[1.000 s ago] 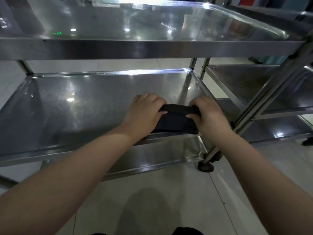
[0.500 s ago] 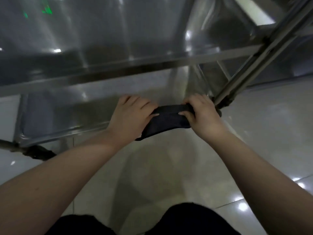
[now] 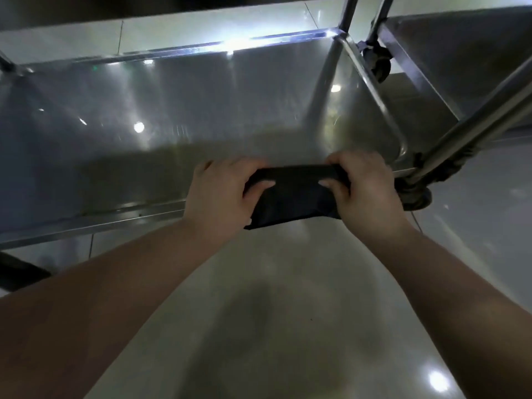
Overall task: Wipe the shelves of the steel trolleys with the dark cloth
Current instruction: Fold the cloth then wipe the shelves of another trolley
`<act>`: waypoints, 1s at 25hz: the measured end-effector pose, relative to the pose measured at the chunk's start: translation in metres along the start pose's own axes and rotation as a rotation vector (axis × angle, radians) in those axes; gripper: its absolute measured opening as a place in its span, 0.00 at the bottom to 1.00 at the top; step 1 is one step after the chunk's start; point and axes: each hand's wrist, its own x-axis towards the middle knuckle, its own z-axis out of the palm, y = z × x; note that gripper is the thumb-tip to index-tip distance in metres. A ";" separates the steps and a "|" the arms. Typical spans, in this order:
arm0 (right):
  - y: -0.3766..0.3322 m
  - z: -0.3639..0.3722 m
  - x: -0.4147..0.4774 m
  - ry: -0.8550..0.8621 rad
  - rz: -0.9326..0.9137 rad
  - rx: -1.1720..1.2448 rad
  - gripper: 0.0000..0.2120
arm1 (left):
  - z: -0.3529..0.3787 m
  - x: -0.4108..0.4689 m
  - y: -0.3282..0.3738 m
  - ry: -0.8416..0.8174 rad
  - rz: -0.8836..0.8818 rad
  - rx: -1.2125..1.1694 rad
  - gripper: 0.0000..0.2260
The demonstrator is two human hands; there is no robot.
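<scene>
Curled tight round the 2 ends of a folded black fabric cloth (image 3: 290,194): thumbs on the near face, the other fingers (image 3: 230,164) wrapped over the far fold. Gripped so by left hand (image 3: 218,194) and right hand (image 3: 365,191) alike, neither one relaxed. Stretched taut between them at the near right edge of the lowest flat shelf of brushed steel (image 3: 172,125), overhanging its raised front rim (image 3: 129,210) toward the pale glossy tiled floor (image 3: 288,312) (whether touching the steel or hanging just above it, cannot tell).

Just right of the right hand, a black caster wheel (image 3: 414,197) under a slanting round steel post (image 3: 483,119). Further back on the right, part of a 2nd steel trolley (image 3: 449,53) with its own dark caster (image 3: 377,60).

Judging by this: looks like the start of the bottom shelf, with the cloth being readied rather than swept. Next, probably: lay the flat of the cloth on the steel near that right corner, press down firmly, then draw it leftward in long strokes toward the far rim. Calls for reaching low and keeping knuckles clear of the post; 1 hand likely enough for the sweep.
</scene>
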 end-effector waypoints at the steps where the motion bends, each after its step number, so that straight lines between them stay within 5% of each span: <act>1: 0.003 0.000 0.016 0.019 0.000 -0.004 0.07 | 0.002 0.010 -0.001 0.037 -0.025 -0.061 0.09; 4: 0.006 0.021 0.081 0.019 0.138 -0.085 0.10 | 0.011 0.054 -0.014 0.115 -0.116 -0.131 0.10; 7: 0.001 0.071 0.105 -0.260 0.245 -0.321 0.23 | 0.032 0.082 -0.049 -0.118 -0.318 0.025 0.20; 9: 0.000 0.100 0.097 -0.381 0.152 -0.331 0.29 | 0.042 0.075 -0.081 -0.230 -0.415 0.131 0.24; 15: 0.011 0.127 0.089 -0.504 -0.026 -0.351 0.35 | 0.059 0.050 -0.129 -0.305 -0.419 0.404 0.25; 25: 0.014 0.157 0.204 -0.466 0.139 -0.396 0.35 | 0.063 0.050 -0.132 -0.289 -0.430 0.398 0.25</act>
